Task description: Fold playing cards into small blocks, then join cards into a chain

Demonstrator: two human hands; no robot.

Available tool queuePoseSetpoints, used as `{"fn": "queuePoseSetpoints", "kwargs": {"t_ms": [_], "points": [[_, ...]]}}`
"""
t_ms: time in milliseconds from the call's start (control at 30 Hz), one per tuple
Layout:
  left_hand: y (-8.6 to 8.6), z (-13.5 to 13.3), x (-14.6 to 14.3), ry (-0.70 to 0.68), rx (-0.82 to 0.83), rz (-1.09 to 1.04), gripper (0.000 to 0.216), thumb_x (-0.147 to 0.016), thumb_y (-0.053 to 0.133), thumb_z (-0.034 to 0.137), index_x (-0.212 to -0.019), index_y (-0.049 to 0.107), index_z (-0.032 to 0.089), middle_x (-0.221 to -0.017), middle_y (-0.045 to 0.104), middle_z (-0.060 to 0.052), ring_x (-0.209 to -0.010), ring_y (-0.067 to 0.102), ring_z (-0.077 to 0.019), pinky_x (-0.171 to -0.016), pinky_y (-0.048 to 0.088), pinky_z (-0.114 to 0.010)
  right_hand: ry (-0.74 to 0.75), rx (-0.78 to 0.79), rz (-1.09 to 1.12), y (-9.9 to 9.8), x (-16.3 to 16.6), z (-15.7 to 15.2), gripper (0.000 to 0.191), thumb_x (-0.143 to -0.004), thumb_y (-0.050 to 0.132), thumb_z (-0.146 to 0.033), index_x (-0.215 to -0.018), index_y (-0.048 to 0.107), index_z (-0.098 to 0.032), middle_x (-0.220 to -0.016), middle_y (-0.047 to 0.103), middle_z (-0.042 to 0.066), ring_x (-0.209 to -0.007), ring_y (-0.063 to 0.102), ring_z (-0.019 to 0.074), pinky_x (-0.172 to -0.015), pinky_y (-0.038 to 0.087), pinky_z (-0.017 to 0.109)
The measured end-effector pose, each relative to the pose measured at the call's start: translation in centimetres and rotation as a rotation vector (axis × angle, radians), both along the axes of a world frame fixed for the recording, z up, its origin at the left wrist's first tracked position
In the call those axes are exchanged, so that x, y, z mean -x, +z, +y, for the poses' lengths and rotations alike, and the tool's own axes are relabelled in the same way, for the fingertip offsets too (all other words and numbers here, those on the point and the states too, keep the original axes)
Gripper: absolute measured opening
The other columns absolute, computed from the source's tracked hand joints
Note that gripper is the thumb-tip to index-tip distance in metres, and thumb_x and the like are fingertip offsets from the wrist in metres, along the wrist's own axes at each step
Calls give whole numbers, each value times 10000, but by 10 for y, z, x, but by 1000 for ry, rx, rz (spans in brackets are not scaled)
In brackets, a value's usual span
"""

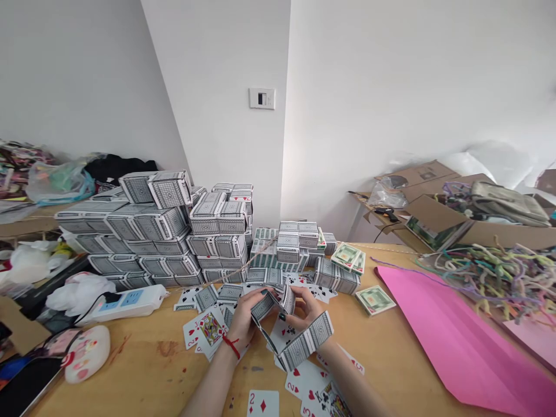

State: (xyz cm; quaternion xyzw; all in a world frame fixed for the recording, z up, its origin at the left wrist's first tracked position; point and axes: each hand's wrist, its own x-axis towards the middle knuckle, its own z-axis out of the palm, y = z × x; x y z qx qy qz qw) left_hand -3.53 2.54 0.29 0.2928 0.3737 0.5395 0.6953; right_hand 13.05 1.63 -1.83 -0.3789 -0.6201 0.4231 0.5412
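A partly built box frame of folded playing cards [304,346] is held above the table between both hands, its sides slanting apart and the middle hollow. My left hand [244,317], with a red cord at the wrist, has its fingers wrapped round the frame's left part. On the right side, my right hand [305,310] grips the upright folded card, its thumb reaching inside the frame. Loose playing cards [211,327] lie around and under the hands, some face up, some patterned back up. A two of diamonds [263,402] lies close to me.
Stacked card blocks [152,223] rise at the back left, with a lower stack [299,237] at centre. Green card packs [376,300] lie right of the hands. Pink paper [438,341], tangled yarn [499,278] and a cardboard box [438,217] are right; a power strip [130,302] is left.
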Motion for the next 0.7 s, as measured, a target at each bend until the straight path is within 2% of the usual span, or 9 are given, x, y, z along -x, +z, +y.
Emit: {"fn": "queuePoseSetpoints", "kwargs": {"t_ms": [67,133,233,367,500,600,700], "points": [[3,-1,0,11,-6,26,237,-641,645,235,-831,686,98,-801,706,-109,-701,652,-223,-700,497,-325,-46,-34,-78,0,0,0,426,-636,658,-278,-1027,503,-217,-983,554,58,-864,567,204,-740,482,327],[5,-1,1,32,-9,48,230,-637,643,235,-820,691,105,-784,708,-100,-695,652,-219,-688,496,-311,-68,-32,-134,-3,0,2,431,-624,672,-302,-998,481,-209,-961,554,59,-802,577,189,-697,491,313],[9,-1,3,53,-23,77,213,-625,639,223,-797,698,112,-782,711,-92,-729,651,-228,-685,495,-303,-98,-4,-185,-8,1,4,526,-557,732,-354,-964,436,-200,-904,560,52,-678,578,165,-610,492,293],[11,0,8,31,-57,107,222,-618,633,227,-794,703,111,-804,709,-101,-767,647,-242,-700,486,-304,-138,-26,-243,-11,0,7,604,-489,773,-398,-943,429,-198,-831,570,38,-639,555,165,-564,470,275],[10,0,11,-6,-106,138,222,-642,614,235,-806,706,117,-826,708,-103,-755,643,-233,-707,469,-292,-129,-61,-342,-8,-3,5,484,-500,751,-449,-798,464,-198,-679,548,-7,-594,517,151,-521,437,248],[10,0,13,2,-142,161,203,-648,606,229,-786,708,122,-822,708,-96,-758,639,-229,-723,456,-291,-185,-107,-495,-3,-3,1,388,-543,717,-443,-678,448,-197,-621,520,-14,-575,488,141,-518,419,244],[11,-1,14,-2,-160,167,206,-648,599,223,-790,709,123,-822,707,-94,-794,631,-240,-734,448,-296,-201,-121,-539,2,-1,-6,330,-591,672,-376,-788,468,-206,-668,548,-7,-592,504,139,-524,429,232]]}}
